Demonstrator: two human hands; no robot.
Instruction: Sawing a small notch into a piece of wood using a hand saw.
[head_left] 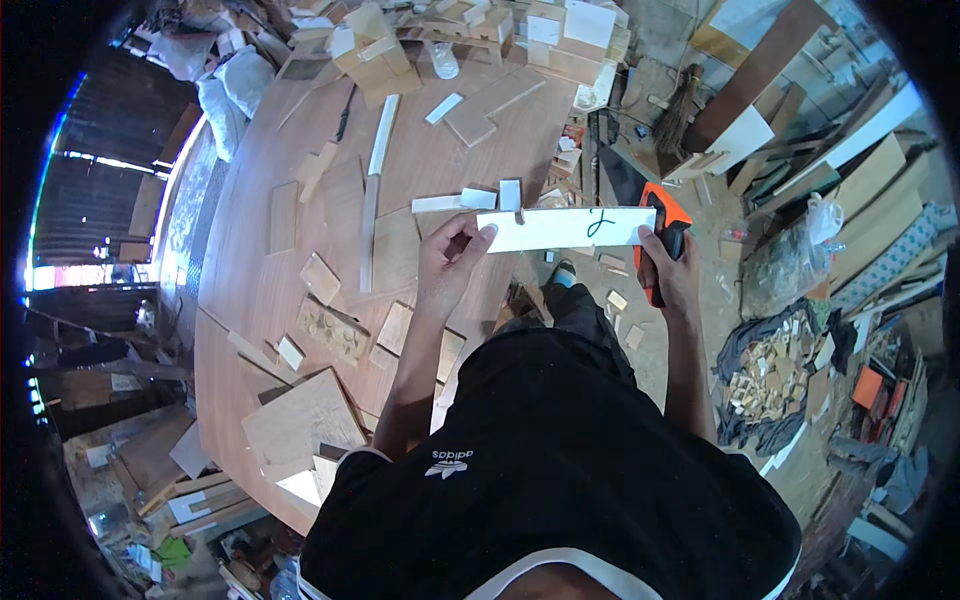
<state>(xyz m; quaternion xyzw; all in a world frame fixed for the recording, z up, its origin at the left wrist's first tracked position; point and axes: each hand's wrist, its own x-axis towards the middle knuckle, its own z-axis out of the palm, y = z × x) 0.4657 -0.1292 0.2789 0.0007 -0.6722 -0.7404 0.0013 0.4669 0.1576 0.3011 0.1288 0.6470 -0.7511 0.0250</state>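
Both hands are clamped on a white strip [555,230] held level between them and bearing a dark handwritten mark: the left hand [455,258] pinches its left end, thumb uppermost, while the right hand [672,268] closes on its right end together with an orange-and-black tool [673,203]. Just beyond the left hand, short white blocks [476,199] lie on the wooden surface [232,275]; to its left, nearer the body, lies a rough-faced board [333,330]. To the right of the right hand, a heap of offcuts [768,372] rests on dark cloth [742,350]. Farther beyond the left hand lies a long narrow white piece [383,135]; farthest, beside stacked wooden boxes [375,60], stands a clear container [445,62].
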